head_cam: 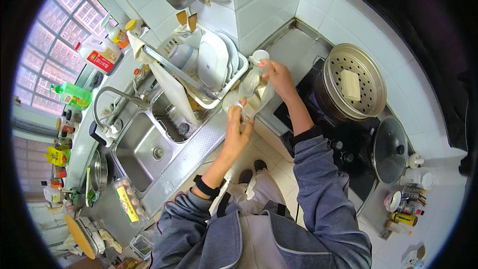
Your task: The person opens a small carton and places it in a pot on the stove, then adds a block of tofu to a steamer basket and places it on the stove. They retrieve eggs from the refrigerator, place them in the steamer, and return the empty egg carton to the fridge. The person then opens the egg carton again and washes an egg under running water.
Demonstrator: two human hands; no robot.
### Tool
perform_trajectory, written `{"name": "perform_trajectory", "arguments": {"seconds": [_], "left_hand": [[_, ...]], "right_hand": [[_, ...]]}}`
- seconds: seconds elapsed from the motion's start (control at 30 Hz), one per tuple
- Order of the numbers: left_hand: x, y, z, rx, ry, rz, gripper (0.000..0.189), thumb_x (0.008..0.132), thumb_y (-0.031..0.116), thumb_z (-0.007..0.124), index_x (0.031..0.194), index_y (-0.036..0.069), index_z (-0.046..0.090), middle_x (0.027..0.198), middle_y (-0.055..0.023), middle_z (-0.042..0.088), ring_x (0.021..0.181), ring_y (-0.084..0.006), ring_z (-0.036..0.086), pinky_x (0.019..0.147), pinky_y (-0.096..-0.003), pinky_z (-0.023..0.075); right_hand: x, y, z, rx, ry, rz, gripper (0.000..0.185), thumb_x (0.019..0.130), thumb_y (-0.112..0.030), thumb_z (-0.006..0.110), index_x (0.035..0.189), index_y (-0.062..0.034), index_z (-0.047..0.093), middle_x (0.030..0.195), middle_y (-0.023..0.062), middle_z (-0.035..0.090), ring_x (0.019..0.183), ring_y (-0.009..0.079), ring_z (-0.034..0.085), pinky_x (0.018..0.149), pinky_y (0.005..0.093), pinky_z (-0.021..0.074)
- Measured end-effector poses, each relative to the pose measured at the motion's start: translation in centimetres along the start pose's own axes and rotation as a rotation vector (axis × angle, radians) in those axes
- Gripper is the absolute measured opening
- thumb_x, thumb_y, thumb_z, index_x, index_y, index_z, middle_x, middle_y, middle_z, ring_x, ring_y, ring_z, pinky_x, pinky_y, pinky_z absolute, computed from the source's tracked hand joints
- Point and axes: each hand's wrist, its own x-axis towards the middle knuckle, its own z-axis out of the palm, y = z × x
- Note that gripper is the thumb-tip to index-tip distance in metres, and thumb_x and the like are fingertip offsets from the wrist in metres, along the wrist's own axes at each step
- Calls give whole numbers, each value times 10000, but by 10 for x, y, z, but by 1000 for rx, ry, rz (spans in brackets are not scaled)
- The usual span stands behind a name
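Between my two hands hangs a clear plastic bag (248, 85) with pale blocks, which look like steamed buns (254, 102), inside it. My left hand (239, 129) pinches the bag's near edge. On its far side, the fingers of my right hand (279, 78) grip the plastic, close to a white-lidded jar (260, 56). To the right, a perforated metal steamer tray (368, 67) sits on a pot over the black gas stove (298, 111). A single pale rectangular bun (350, 84) lies on the tray's holes.
A white dish rack (242, 68) with plates (213, 59) stands behind the bag. Left is a steel double sink (143, 157) with a curved faucet (98, 101). An egg carton (129, 201) lies near its edge. A glass lid (390, 149) leans upright beside the stove.
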Motion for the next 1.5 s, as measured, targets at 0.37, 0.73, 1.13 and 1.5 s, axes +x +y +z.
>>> {"name": "perform_trajectory", "arguments": {"seconds": [0.37, 0.73, 1.13, 1.5], "left_hand": [[6, -41, 21, -9, 88, -136, 759, 782, -19, 578, 1438, 64, 205, 1154, -96, 410, 722, -148, 397, 658, -246, 401], [20, -10, 34, 94, -20, -194, 802, 775, 4, 593, 1447, 54, 159, 1101, -99, 389, 727, -158, 423, 656, -252, 413], [18, -26, 33, -49, 17, -183, 812, 762, -40, 566, 1451, 75, 152, 1163, -68, 391, 796, -127, 423, 713, -246, 413], [25, -29, 15, -109, -138, -174, 844, 731, -32, 564, 1453, 66, 137, 1246, -88, 390, 775, -129, 379, 723, -241, 372]], "right_hand": [[18, 65, -7, -389, 159, -166, 307, 866, -121, 539, 1150, -6, 564, 1054, 168, 628, 901, 267, 604, 836, 361, 454], [-5, 88, 27, -826, -470, -283, 108, 801, -95, 565, 875, -52, 631, 831, 112, 622, 868, 293, 590, 786, 419, 454], [9, 153, 82, -1134, -202, -176, 538, 588, -195, 781, 1052, -18, 575, 1111, 124, 530, 1075, 269, 464, 912, 334, 398], [7, 153, 52, -1024, -422, -493, 633, 548, -118, 748, 1125, -35, 501, 1090, 106, 513, 1057, 297, 452, 895, 380, 375]]}}
